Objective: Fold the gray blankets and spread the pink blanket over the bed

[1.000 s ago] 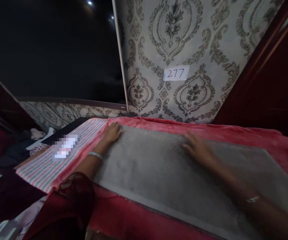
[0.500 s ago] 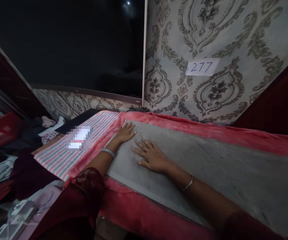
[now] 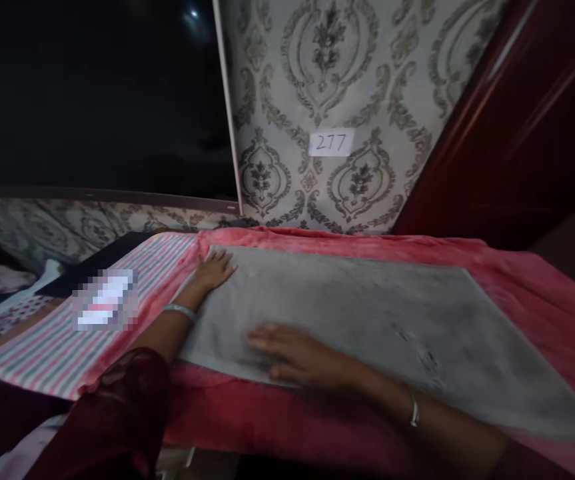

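A long grey cloth [image 3: 327, 293] lies spread flat on a pink plush blanket [image 3: 532, 293]. At the cloth's far left corner my left hand [image 3: 216, 270] rests flat, fingers stretched out. My right hand [image 3: 300, 353] is over the near left part of the cloth, fingers extended and slightly blurred by motion; whether it touches the fabric I cannot tell. Neither hand grips anything. A dark printed mark shows on the cloth right of my right hand.
On the left lies a striped towel [image 3: 160, 267] with a pixelated bright object [image 3: 104, 300] on it. Behind stand a large dark screen [image 3: 102, 100] and a patterned wall bearing a paper marked 277 [image 3: 331, 142]. A dark red panel [image 3: 507, 133] rises at the right.
My right hand has moved toward the near edge of the cloth, while my left stays at the far left corner. The view has turned right, showing the cloth's right end.
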`<control>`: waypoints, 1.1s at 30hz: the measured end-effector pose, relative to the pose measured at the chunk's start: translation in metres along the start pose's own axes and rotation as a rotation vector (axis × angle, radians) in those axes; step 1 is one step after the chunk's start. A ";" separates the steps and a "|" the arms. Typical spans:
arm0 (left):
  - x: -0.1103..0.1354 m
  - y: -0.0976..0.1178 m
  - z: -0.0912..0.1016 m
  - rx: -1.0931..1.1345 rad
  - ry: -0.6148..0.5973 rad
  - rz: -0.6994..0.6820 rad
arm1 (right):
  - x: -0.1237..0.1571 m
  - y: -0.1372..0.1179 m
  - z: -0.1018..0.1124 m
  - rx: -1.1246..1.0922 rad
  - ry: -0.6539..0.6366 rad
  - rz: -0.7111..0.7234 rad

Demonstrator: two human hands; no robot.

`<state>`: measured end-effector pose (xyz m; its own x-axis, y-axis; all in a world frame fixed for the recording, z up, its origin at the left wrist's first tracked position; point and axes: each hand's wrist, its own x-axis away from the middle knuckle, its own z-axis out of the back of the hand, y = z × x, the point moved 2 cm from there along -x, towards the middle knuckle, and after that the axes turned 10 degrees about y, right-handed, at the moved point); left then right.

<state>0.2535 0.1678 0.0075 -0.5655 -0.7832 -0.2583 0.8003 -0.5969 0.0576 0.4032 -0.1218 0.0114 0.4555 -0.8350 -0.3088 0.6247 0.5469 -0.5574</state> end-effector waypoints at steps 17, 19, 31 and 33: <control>-0.018 0.169 -0.044 0.230 -0.131 -0.567 | 0.076 0.050 0.023 0.402 0.003 -0.186; -0.018 0.168 -0.041 0.208 -0.130 -0.567 | 0.089 0.026 0.013 0.318 -0.027 -0.148; -0.028 0.242 -0.019 0.303 0.017 -0.772 | 0.172 0.038 0.096 0.177 0.463 -0.313; -0.032 0.285 -0.022 0.394 -0.021 -0.868 | 0.184 0.065 0.121 0.294 0.466 -0.375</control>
<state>0.5037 0.0267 0.0110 -0.9372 -0.0400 -0.3465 -0.0231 -0.9841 0.1760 0.6043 -0.2324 0.0117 -0.1071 -0.8749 -0.4723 0.8644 0.1528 -0.4791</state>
